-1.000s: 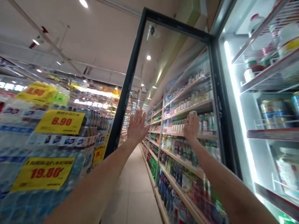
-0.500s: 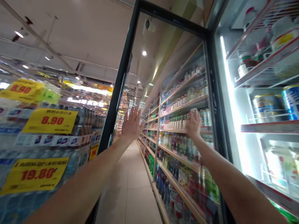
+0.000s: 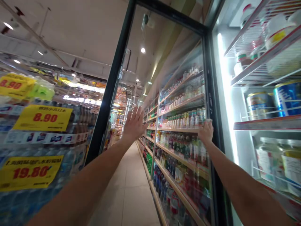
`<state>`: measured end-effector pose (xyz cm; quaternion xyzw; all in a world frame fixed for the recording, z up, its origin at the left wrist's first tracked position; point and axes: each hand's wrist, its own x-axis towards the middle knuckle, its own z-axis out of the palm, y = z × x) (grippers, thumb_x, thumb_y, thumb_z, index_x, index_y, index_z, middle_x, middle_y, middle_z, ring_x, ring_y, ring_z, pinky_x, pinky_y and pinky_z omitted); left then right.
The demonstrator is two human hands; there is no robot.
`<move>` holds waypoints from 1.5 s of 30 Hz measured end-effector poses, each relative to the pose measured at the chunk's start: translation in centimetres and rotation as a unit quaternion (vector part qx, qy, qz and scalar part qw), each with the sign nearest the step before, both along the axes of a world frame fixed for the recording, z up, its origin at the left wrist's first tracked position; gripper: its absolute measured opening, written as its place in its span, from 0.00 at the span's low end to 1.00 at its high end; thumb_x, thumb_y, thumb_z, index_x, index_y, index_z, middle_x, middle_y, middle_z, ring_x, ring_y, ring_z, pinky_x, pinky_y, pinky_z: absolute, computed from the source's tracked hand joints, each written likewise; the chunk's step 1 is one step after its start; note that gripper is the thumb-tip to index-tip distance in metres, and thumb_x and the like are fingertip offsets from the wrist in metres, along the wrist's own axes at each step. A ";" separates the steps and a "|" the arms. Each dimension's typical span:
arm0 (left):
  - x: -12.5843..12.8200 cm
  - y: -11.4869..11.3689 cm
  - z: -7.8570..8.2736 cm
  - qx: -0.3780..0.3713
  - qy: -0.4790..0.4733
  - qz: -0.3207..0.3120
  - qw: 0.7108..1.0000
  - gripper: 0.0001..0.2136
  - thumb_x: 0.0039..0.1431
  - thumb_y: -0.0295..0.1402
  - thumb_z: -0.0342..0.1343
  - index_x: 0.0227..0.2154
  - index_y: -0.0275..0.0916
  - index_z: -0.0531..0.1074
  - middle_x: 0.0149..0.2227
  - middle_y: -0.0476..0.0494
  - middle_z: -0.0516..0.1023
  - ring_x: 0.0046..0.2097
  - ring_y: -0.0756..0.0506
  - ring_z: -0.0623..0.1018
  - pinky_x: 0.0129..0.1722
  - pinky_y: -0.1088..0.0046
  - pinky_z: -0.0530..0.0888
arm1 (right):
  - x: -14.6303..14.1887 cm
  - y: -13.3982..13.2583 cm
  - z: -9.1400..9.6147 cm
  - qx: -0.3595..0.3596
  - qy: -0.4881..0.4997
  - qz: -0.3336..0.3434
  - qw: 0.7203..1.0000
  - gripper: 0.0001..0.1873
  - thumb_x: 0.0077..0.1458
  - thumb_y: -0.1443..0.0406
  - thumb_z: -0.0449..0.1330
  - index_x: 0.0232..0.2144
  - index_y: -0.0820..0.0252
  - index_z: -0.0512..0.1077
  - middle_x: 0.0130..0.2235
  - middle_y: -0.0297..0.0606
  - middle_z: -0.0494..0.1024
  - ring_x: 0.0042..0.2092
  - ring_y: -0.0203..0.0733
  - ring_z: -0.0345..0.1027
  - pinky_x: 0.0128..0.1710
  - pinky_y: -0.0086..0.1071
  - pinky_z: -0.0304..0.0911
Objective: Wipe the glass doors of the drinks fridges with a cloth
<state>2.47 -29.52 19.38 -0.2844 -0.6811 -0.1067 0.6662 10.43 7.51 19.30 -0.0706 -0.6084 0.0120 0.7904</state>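
Observation:
Ahead of me stands a fridge door (image 3: 108,81) with a black frame, swung wide, its glass (image 3: 164,66) letting the shelves beyond show through. My left hand (image 3: 134,125) lies flat against the pane, fingers stretched out. Near the hinge-side edge of the glass, my right hand (image 3: 206,132) is closed over a small white wad (image 3: 208,120), which looks like a cloth or tissue. Most of the wad is hidden by the fingers.
To the right is the lit fridge with wire shelves (image 3: 265,125) of bottles and cans (image 3: 288,97). Stacked bottle packs (image 3: 70,138) with yellow price signs (image 3: 43,118) stand at left. A tiled aisle floor (image 3: 124,194) runs between them and long drink shelves.
My right hand has moved right and slightly down across the glass with the white wad, toward the frame. The left hand stays spread on the pane. The view has shifted slightly.

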 end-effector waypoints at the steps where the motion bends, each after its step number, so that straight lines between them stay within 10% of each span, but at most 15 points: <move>1: 0.0 0.1 0.0 0.000 0.000 -0.002 1.000 0.27 0.60 0.40 0.44 0.60 0.31 0.52 0.64 0.35 0.48 0.65 0.38 0.46 0.62 0.52 0.45 | -0.4 -1.4 -0.1 0.016 -0.010 -0.001 1.000 0.24 0.53 0.68 0.43 0.50 0.69 0.66 0.56 0.59 0.63 0.59 0.54 0.52 0.56 0.48 0.53; 8: 0.3 -0.9 -0.7 -0.008 -0.010 0.022 1.000 0.28 0.61 0.41 0.42 0.60 0.30 0.50 0.64 0.35 0.49 0.65 0.39 0.47 0.62 0.53 0.46 | -3.3 -14.4 -1.9 0.280 -0.179 0.016 0.943 0.27 0.51 0.71 0.47 0.55 0.59 0.63 0.61 0.38 0.58 0.64 0.43 0.41 0.61 0.42 0.48; 16: 0.2 -5.4 -1.4 -0.041 0.009 0.089 0.995 0.27 0.61 0.39 0.41 0.59 0.28 0.53 0.63 0.34 0.52 0.65 0.40 0.50 0.62 0.57 0.49 | -3.8 -15.7 3.9 0.020 -0.056 0.081 0.995 0.27 0.52 0.70 0.46 0.55 0.65 0.62 0.62 0.47 0.56 0.64 0.53 0.43 0.59 0.53 0.47; 21: 0.2 -8.1 -0.8 0.008 0.040 0.071 0.997 0.27 0.60 0.37 0.42 0.60 0.27 0.52 0.63 0.32 0.52 0.65 0.40 0.50 0.62 0.56 0.49 | -5.8 -26.4 3.0 0.273 -0.194 0.083 0.939 0.27 0.53 0.71 0.48 0.56 0.63 0.61 0.62 0.44 0.56 0.65 0.49 0.38 0.61 0.49 0.44; 25: 0.0 -10.2 -1.1 -0.011 0.068 0.055 0.996 0.27 0.60 0.36 0.43 0.60 0.28 0.51 0.63 0.33 0.54 0.65 0.42 0.49 0.62 0.58 0.49 | -6.0 -29.0 1.5 0.467 -0.247 0.072 0.846 0.28 0.53 0.70 0.50 0.57 0.58 0.59 0.62 0.39 0.57 0.65 0.45 0.39 0.62 0.45 0.43; 29: -0.3 -11.9 -1.6 0.007 0.073 0.058 0.996 0.26 0.59 0.34 0.43 0.60 0.28 0.51 0.63 0.33 0.53 0.65 0.41 0.50 0.62 0.57 0.51 | -5.8 -27.1 5.9 0.273 -0.174 0.088 0.942 0.27 0.51 0.73 0.48 0.55 0.60 0.62 0.61 0.43 0.58 0.64 0.50 0.43 0.60 0.51 0.47; 32: -0.5 -12.5 -1.9 0.032 0.061 0.064 0.996 0.25 0.60 0.34 0.42 0.59 0.27 0.53 0.63 0.32 0.53 0.65 0.40 0.51 0.61 0.57 0.52 | -6.0 -27.5 7.9 0.199 -0.150 0.098 0.964 0.27 0.51 0.72 0.48 0.55 0.63 0.62 0.62 0.46 0.57 0.64 0.53 0.42 0.59 0.53 0.46; 39: 0.1 -13.4 -2.2 0.013 0.048 0.057 0.997 0.25 0.60 0.33 0.43 0.59 0.27 0.53 0.63 0.32 0.52 0.65 0.41 0.49 0.62 0.59 0.51 | -6.2 -30.1 -0.8 0.528 -0.293 0.052 0.795 0.29 0.54 0.69 0.50 0.59 0.56 0.57 0.62 0.37 0.58 0.65 0.45 0.41 0.62 0.47 0.44; 45: 0.1 -14.0 -2.6 0.002 0.050 0.059 0.997 0.25 0.60 0.33 0.43 0.59 0.30 0.53 0.63 0.33 0.53 0.65 0.41 0.50 0.62 0.57 0.52 | -6.2 -29.8 7.0 0.236 -0.203 0.056 0.949 0.26 0.54 0.72 0.48 0.56 0.64 0.62 0.62 0.46 0.57 0.64 0.53 0.43 0.59 0.51 0.47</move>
